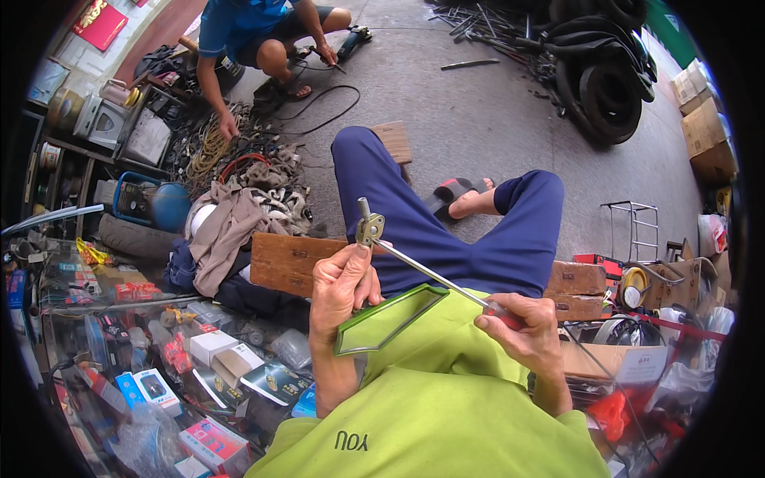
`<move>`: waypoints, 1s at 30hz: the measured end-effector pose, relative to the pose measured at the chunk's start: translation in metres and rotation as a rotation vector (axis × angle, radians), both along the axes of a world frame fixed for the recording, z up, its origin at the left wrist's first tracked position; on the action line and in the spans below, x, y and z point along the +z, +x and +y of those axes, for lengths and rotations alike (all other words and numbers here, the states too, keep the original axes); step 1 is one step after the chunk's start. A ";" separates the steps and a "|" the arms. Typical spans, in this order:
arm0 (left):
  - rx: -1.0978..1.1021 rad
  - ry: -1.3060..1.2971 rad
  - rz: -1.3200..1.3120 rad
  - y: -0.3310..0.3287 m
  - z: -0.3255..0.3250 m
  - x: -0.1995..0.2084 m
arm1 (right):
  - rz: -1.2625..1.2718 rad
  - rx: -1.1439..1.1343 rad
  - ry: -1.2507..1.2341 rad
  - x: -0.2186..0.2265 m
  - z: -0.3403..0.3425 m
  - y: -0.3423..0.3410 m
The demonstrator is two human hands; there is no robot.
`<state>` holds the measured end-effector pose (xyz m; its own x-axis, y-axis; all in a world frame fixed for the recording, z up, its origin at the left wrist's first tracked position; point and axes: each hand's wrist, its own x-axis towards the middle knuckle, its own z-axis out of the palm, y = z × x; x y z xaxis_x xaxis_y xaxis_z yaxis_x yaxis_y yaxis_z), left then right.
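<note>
Metal fitting (pixel 370 229), head view: pinched between thumb and fingers of the left hand (pixel 339 291), its stub pointing away from the seated person (pixel 446 390). Screwdriver (pixel 430 273): handle wrapped by the right hand (pixel 530 338), long axis slanting forward and leftward, tip at the fitting's near edge, apparently touching. Green-rimmed pane (pixel 394 320): below the shaft, beside the left fingers; whether they grip it cannot be told. Bounds: wooden bench (pixel 283 264) at left; room extends over the lap and forward between the navy trouser legs (pixel 378 183)
</note>
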<state>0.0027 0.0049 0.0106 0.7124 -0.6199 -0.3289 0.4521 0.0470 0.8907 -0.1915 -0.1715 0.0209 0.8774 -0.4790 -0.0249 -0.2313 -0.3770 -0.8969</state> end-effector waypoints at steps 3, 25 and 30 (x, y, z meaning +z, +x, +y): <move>0.001 0.012 -0.037 0.000 0.000 -0.003 | 0.043 0.016 0.022 0.002 0.000 0.001; 0.093 0.300 -0.226 0.003 0.006 0.008 | -0.347 0.032 -0.277 0.014 -0.009 -0.001; 0.089 0.329 -0.256 0.001 0.007 0.001 | -0.231 0.062 -0.165 0.020 -0.009 -0.001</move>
